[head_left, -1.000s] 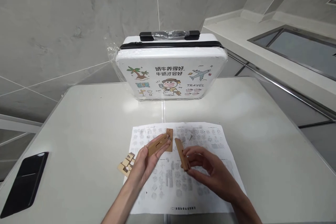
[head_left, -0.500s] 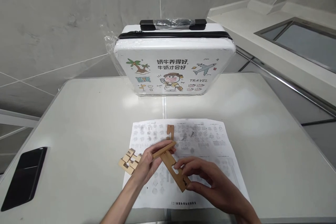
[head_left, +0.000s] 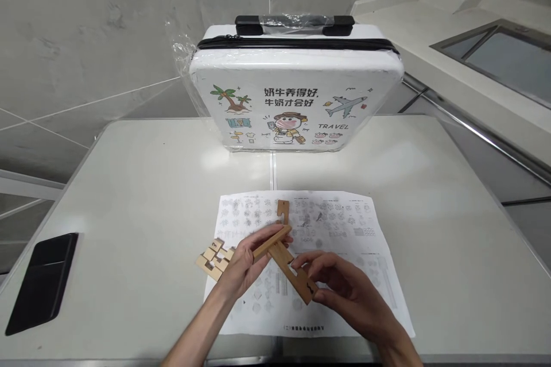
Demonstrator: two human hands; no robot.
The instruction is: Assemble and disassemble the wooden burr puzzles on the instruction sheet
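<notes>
My left hand (head_left: pixel 246 262) is closed on a flat wooden puzzle piece (head_left: pixel 272 242), seen nearly edge-on. In my right hand (head_left: pixel 346 289), thumb and fingers pinch a longer notched wooden puzzle piece (head_left: pixel 297 281) with a black mark near its lower end. The upper end of this notched piece meets the other at an angle; whether they interlock I cannot tell. Just beyond my left fingers, a brown wooden piece with a hooked cutout (head_left: pixel 283 208) lies on the printed sheet. Left of that hand sits a group of paler wooden blocks (head_left: pixel 210 258), one numbered 3, partly hidden.
Under my hands a white sheet of printed diagrams (head_left: pixel 379 223) covers part of the pale table (head_left: pixel 142 212). A black phone-like object (head_left: pixel 43 284) lies at the left. Behind the sheet stands a plastic-wrapped white suitcase (head_left: pixel 249 74) with cartoon prints.
The camera view has shifted slightly. Both hands keep their grips, and the two wooden pieces stay together at nearly the same angle.
</notes>
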